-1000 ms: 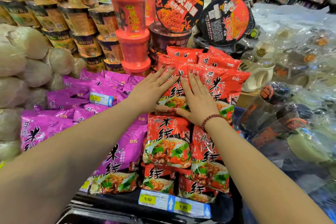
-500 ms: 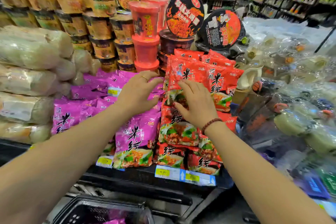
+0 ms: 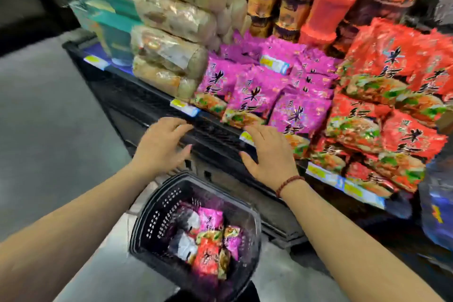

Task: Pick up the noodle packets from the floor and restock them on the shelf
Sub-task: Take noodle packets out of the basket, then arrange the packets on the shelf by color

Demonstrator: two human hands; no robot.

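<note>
Both hands empty: left hand (image 3: 163,144) and right hand (image 3: 269,154) hover with fingers loosely spread before the shelf (image 3: 215,135) edge. Noodle packets (image 3: 210,240) lie in black basket (image 3: 157,213) at 6 o'clock; stocked purple packets (image 3: 257,91) at 1 o'clock.

I log magenta packets (image 3: 257,95) and red packets (image 3: 392,98), both with black characters and a green-orange food print. Basket (image 3: 161,216) black, with a pattern of holes. Floor (image 3: 49,142) grey. Boxes (image 3: 115,24) teal. Price tags (image 3: 343,182) yellow and blue. Bracelet (image 3: 289,182) dark red beads.

Basket (image 3: 159,216) top open; shelf (image 3: 122,95) packed full above front edge.
</note>
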